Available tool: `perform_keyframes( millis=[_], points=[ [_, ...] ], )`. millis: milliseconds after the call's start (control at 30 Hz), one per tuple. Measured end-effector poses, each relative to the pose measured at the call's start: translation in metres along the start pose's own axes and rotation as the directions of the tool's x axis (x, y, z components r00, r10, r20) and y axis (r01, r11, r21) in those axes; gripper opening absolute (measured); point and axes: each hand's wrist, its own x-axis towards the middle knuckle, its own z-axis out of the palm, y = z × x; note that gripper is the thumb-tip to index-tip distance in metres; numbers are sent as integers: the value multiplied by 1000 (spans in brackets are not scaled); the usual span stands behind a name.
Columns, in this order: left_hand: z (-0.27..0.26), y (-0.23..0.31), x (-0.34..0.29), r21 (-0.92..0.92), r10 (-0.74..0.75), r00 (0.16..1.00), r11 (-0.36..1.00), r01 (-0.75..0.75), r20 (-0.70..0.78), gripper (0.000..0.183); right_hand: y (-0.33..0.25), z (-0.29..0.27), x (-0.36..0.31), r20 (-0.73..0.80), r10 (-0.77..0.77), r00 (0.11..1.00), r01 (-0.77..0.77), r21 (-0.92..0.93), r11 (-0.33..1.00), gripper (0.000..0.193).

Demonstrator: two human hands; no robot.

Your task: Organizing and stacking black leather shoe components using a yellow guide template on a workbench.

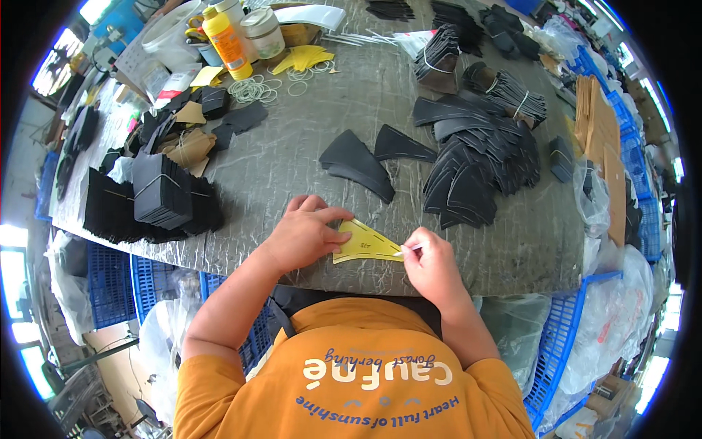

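A yellow template point(363, 244) with slots along its edges lies near the front edge of the table. My left hand point(307, 230) grips its left end, thumb on top and index finger along the upper corner. At the template's narrow right tip, my right hand point(431, 265) pinches a thin white marking pen point(406, 251), its point touching the edge. Whether a piece lies beneath the template, I cannot tell. Just beyond my hands are two loose black cut pieces, a wide one point(357, 164) and a smaller one point(401, 143).
Fanned black pieces point(475, 161) spread at the right, with banded bundles point(437, 60) behind. Tall banded black stacks point(164, 194) stand at the left edge. A yellow bottle point(227, 42), a jar point(263, 34) and rubber bands point(254, 89) sit at the back left. Blue crates point(559, 351) flank the table.
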Motion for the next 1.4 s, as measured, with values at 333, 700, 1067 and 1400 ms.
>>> perform_keyframes(
  millis=[333,700,1067,1400],
  points=[
    [0,-1,2,12,-10,999,1000,9,30,26,-2,41,41,-72,-193,979,204,234,950,6],
    [-1,-1,1,-10,-15,999,1000,16,39,27,5,20,21,-56,-145,988,151,132,980,8],
    [-2,4,-12,94,62,996,993,-69,71,32,12,1,20,-81,-222,972,220,-35,975,15],
    [27,30,-77,28,143,987,989,-142,-68,33,-8,27,18,112,-38,993,62,-215,975,19]
  ],
)
